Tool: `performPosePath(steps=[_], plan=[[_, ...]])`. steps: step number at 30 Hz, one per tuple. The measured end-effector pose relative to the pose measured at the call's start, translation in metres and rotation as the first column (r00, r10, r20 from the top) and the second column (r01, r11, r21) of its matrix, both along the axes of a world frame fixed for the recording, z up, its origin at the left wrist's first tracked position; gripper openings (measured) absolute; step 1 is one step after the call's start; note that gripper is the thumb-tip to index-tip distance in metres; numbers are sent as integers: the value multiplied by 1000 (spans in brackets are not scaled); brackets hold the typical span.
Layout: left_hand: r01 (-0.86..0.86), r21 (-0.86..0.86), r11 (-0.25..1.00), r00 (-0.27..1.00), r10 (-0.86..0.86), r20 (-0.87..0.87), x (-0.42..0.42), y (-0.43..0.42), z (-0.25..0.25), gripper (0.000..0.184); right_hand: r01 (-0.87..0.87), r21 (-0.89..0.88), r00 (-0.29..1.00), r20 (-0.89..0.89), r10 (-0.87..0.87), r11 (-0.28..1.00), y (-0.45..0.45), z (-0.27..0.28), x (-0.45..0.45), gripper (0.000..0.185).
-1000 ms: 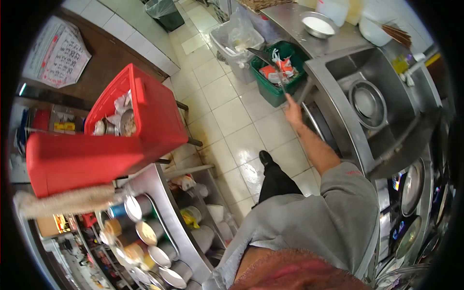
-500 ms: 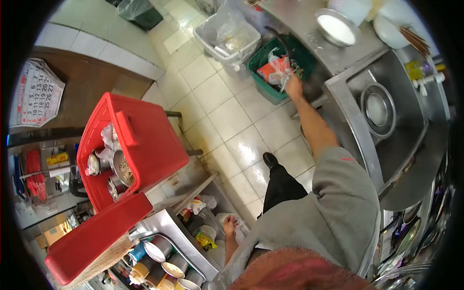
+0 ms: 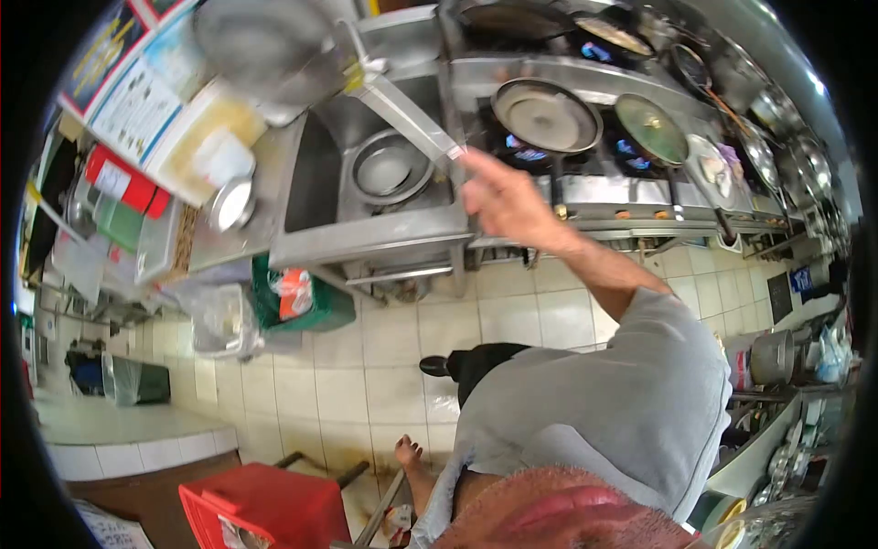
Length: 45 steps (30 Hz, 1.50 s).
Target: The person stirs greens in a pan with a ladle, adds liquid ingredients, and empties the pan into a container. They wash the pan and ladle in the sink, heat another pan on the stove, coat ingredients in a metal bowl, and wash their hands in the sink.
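My right hand point(image 3: 503, 197) stretches up and grips the end of a flat metal handle. The handle leads to a grey frying pan point(image 3: 265, 46), blurred by motion, at the upper left. This pan is over the counter beside the sink point(image 3: 311, 174). A round metal bowl point(image 3: 389, 169) sits in the sink below the handle. My left hand point(image 3: 409, 448) hangs low at my side, fingers loosely bent and apart, with nothing in it. The red plastic bin point(image 3: 265, 503) is nearest to it.
On the stove, a frying pan point(image 3: 547, 117) and a glass-lidded pan point(image 3: 651, 128) stand over lit flames. A green bin point(image 3: 329, 306) with an orange-and-white bag and a lined white bin point(image 3: 219, 320) stand by the counter. A red cylinder point(image 3: 123, 183) lies at the left.
My right hand has left the green bin and now holds the pan's handle above the sink. My view has swung toward the sink and stove. My left hand still hangs low.
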<state>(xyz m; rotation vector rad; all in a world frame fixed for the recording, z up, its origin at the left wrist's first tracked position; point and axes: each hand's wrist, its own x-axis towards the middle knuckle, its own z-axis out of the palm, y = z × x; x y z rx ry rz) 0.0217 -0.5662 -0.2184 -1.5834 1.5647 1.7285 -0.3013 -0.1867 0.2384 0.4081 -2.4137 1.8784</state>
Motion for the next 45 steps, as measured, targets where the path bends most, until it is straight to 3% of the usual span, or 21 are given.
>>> performPosePath(steps=[2, 6, 7, 10, 13, 15, 16, 17, 18, 20, 21, 22, 24, 25, 26, 30, 32, 34, 36, 40, 45], plan=[[-70, -80, 994, 997, 66, -50, -19, 31, 19, 34, 281, 47, 946, -179, -268, 959, 76, 18, -5, 45], [-11, -66, 998, 986, 0, -164, -39, 102, 38, 36, 618, 108, 774, -254, -580, 778, 244, 37, -31, 45], [57, -68, 996, 985, -67, -157, -40, 122, 37, 37, 634, 130, 771, -171, -613, 762, 280, 47, -35, 47], [196, -77, 978, 968, -206, -147, -36, 178, 28, 41, 731, 303, 682, -293, -670, 611, 393, 46, -74, 47], [245, 25, 969, 956, -237, -173, -15, 216, -28, 33, 760, 411, 648, -420, -635, 503, 491, 43, -118, 47], [293, 36, 955, 948, -286, -140, -17, 244, -37, 28, 666, 564, 715, -294, -635, 489, 539, 46, -142, 47], [676, -201, 709, 713, -698, -62, -20, 262, -36, 26, 657, 576, 716, -275, -641, 486, 567, 38, -163, 46], [890, -366, 273, 336, -934, 120, -24, 283, -38, 25, 618, 605, 748, -258, -611, 502, 595, 23, -189, 47], [888, -366, 280, 343, -931, 122, -31, 308, -38, 25, 578, 632, 779, -238, -580, 516, 621, 13, -210, 48], [768, -616, -173, 25, -954, 299, -41, 349, -30, 27, 553, 670, 792, -239, -562, 495, 638, 4, -231, 48], [817, -529, -228, -50, -943, 330, -56, 372, -27, 27, 560, 693, 802, -316, -507, 453, 654, -15, -252, 46], [843, -505, -186, -28, -952, 304, -69, 390, -21, 29, 570, 710, 806, -388, -447, 412, 666, -28, -268, 45], [831, -273, 484, 513, -857, 42, -95, 425, -6, 35, 537, 710, 825, -330, -458, 455, 663, -16, -270, 44], [671, -142, 728, 735, -678, -4, -110, 441, 4, 38, 513, 710, 835, -283, -472, 482, 664, -11, -270, 43], [558, -90, 825, 828, -561, -6, -121, 456, 25, 41, 513, 705, 835, -278, -475, 490, 676, -14, -276, 43], [328, -143, 934, 942, -335, -29, -131, 481, 95, 45, 625, 543, 780, -408, -475, 561, 733, -13, -283, 45], [297, -71, 952, 951, -302, -62, -113, 463, 78, 44, 668, 608, 727, -409, -552, 430, 761, -11, -282, 46], [300, -102, 948, 951, -306, -49, -95, 452, 49, 42, 692, 531, 707, -359, -610, 489, 763, -3, -265, 48], [303, -133, 944, 951, -309, -26, -90, 455, 45, 41, 567, 505, 747, 18, -665, 651, 771, -3, -264, 41], [395, -114, 912, 918, -397, 7, -88, 464, 21, 40, 546, 53, 813, 206, -544, 836, 781, -22, -270, 50], [320, -72, 945, 946, -323, -41, -110, 487, 36, 42, 540, 20, 828, 164, -536, 841, 768, -16, -250, 49]])
